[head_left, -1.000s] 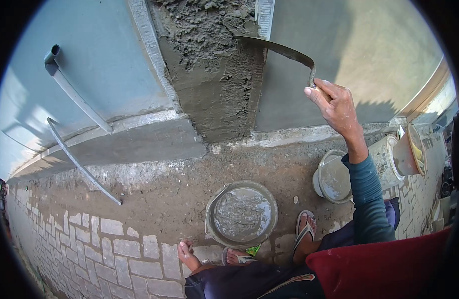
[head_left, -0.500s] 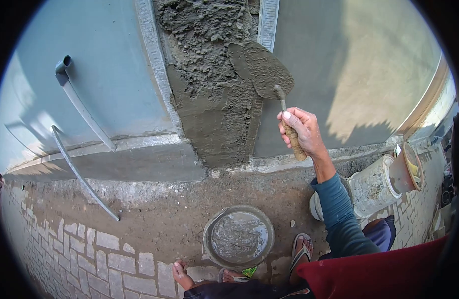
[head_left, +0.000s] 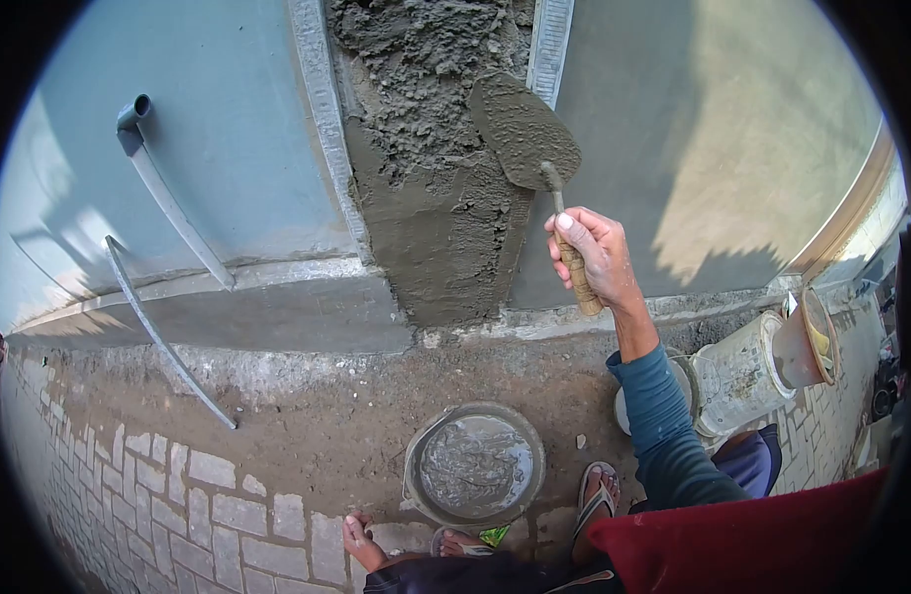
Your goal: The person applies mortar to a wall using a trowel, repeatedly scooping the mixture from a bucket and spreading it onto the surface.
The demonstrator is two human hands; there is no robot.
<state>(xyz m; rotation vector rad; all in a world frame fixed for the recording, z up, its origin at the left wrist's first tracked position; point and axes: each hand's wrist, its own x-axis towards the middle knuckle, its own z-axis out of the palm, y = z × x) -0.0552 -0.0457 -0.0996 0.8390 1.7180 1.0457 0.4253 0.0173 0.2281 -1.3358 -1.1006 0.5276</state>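
My right hand (head_left: 599, 257) is wrapped round the handle of a trowel (head_left: 526, 131). The trowel's mortar-coated blade lies against or just over the wet mortar strip (head_left: 431, 238) on the wall, near its right side. Rough, lumpy mortar covers the upper part of that strip, and a smoother patch lies lower down. My left hand (head_left: 361, 540) is low in the view beside my foot, its fingers curled, and whether it holds anything is too small to tell. A round basin (head_left: 475, 467) of wet mortar stands on the ground between my hands.
Pale ribbed strips (head_left: 551, 49) border the mortar. On the left, a grey pipe (head_left: 173, 213) sticks out from the wall and a thin curved pipe (head_left: 163, 342) leans to the ground. Buckets (head_left: 737, 374) lie or stand at the right. Paving blocks (head_left: 240, 515) cover the lower left.
The trowel blade has turned slightly and shifted a little up, with my right hand moving slightly with it. The wall has shifted slightly right in the view.
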